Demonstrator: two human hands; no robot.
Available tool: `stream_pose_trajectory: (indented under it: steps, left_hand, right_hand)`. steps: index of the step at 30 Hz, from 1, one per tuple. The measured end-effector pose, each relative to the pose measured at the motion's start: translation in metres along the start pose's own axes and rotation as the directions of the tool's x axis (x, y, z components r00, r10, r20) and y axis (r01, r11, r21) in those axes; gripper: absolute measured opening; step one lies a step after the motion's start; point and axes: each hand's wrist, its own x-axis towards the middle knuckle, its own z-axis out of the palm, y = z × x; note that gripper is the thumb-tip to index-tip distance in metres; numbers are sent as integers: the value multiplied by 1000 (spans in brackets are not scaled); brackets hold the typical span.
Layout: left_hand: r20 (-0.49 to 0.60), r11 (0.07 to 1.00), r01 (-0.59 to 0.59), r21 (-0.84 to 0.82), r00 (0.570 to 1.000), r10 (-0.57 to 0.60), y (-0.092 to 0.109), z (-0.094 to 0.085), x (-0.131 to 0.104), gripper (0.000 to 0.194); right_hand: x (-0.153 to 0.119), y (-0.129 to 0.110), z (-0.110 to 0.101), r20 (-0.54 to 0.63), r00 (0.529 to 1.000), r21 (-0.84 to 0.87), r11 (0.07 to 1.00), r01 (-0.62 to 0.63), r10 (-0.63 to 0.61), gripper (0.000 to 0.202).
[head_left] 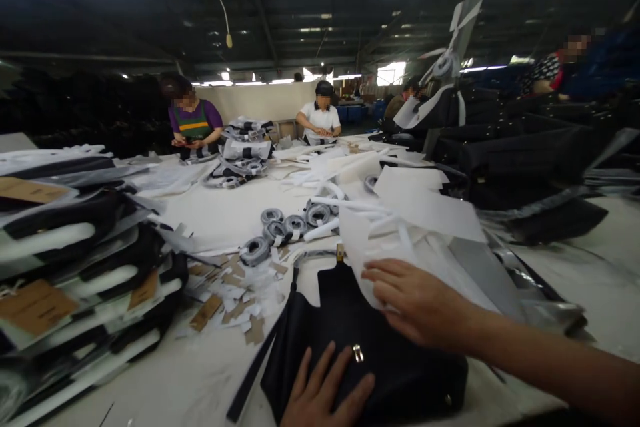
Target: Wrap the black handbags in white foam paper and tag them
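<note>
The left hand [327, 390] lies flat on the black bag [400, 373], its fingers spread and its grip open; the right hand [423, 303], at the bag's upper part, has its grip closed on a white sheet [354, 243]; the bag lies on the counter [200, 380], beside paper scraps [240, 297] and near grey coils [255, 251].

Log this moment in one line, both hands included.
left hand: spread on black bag | right hand: at white sheet | beyond bag: gray coils
</note>
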Motion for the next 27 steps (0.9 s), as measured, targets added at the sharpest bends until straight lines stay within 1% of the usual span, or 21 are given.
stream_pose_trajectory:
  steps: [2, 4, 6, 9, 12, 14, 18, 20, 23, 25, 27]
  left_hand:
    - [11, 1000, -9, -16, 1000, 9, -4, -4, 3, 62]
    - [73, 994, 52, -94, 996, -45, -2, -12, 5, 70]
    - [131, 980, 121, -159, 986, -101, 3, -18, 5, 72]
    - [191, 960, 207, -188, 967, -171, 12, -22, 2, 71]
    - [218, 952, 234, -199, 957, -190, 17, -23, 0, 66]
    - [211, 947, 242, -212, 957, -197, 18, -24, 1, 60]
    - [192, 940, 251, -231, 959, -209, 19, -26, 1, 47]
    - [189, 942, 249, -227, 960, -208, 20, -25, 0, 45]
    - [140, 952, 221, -211, 971, -195, 22, -26, -5, 44]
    - [86, 965, 174, -196, 983, -160, 23, -33, -7, 39]
    - [34, 975, 127, -185, 992, -123, 23, -47, -6, 31]
  right_hand:
    - [-12, -30, 18, 102, 994, 102, 995, 13, -24, 46]
    - [-20, -44, 32, 180, 984, 172, 985, -28, -3, 49]
    - [-25, -48, 41, 232, 973, 209, 976, -60, 10, 52]
    - [-26, -47, 43, 282, 959, 246, 968, -42, -30, 61]
    - [-27, -47, 42, 335, 940, 259, 966, -26, -64, 57]
    - [-29, -48, 43, 346, 936, 264, 964, -27, -68, 56]
    - [-38, -46, 53, 301, 950, 300, 954, -7, -88, 57]
    - [-41, -45, 58, 288, 954, 305, 952, -4, -88, 55]
    - [-45, -43, 62, 277, 956, 309, 951, 7, -97, 54]
    - [-46, -42, 62, 280, 953, 308, 951, 23, -114, 55]
    - [-46, -42, 62, 292, 948, 297, 954, 40, -131, 57]
